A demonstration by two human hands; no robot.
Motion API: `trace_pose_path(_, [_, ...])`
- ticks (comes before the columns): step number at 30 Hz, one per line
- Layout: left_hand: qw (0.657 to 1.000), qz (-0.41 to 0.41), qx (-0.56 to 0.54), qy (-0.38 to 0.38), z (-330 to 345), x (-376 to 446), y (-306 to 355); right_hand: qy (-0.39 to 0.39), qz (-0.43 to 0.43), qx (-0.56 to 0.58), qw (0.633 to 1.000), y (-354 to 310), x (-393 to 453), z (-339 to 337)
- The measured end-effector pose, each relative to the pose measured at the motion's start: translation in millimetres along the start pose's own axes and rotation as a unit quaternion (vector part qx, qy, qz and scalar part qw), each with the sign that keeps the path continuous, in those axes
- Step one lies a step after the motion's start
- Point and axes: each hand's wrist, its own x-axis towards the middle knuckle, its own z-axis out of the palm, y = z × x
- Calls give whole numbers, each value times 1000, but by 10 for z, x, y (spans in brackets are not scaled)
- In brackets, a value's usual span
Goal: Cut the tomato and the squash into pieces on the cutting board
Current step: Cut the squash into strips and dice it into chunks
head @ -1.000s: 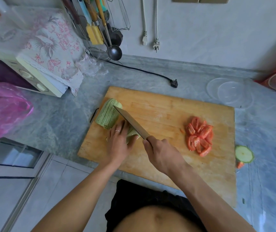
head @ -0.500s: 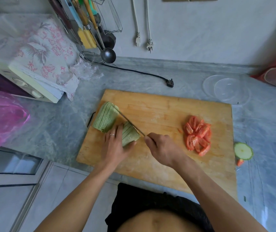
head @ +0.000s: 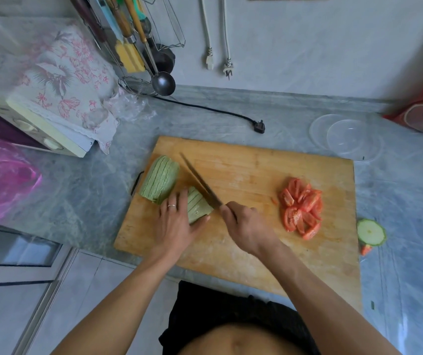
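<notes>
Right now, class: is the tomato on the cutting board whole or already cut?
Already cut. The tomato lies as a pile of red wedges on the cutting board, showing flesh and seeds.

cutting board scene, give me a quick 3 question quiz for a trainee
1. True or false: the tomato pieces lie on the cutting board to the right of the knife.
2. Which hand grips the knife? A) left hand B) right hand C) neither
3. Fill in: the left hand holds the nearer of the two ____ pieces.

Key
1. True.
2. B: the right hand grips the handle, blade angled beside the squash piece.
3. Squash; the second squash piece lies apart, farther back near the board's left edge.
</notes>
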Motion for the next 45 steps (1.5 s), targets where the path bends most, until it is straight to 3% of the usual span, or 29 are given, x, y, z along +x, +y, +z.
trace_pose_path(6, [1000, -11, 8, 2, 7, 8, 42, -17, -5, 4, 1000, -45, -38, 86])
trace_pose_path(13, [997, 14, -81, 1, -3, -15, -84, -10, 0, 9, 1000, -24, -55, 44])
trace_pose_path(18, [999, 33, -26, 29, 60, -39, -95, -36, 5, 1, 999, -65, -73, 52])
trace_pose_path(23, [998, 38, -38, 26, 77, -4, -140, -26, -5, 4, 1000, -141, -117, -68])
trace_pose_path(33, [984, 74, -113, 117, 144, -135, -132, -22, -13, 16, 1000, -393, -367, -265])
trace_pose_path(45, [988, 53, -115, 88, 160, -112, -143, -25, -12, -15, 1000, -441, -387, -201])
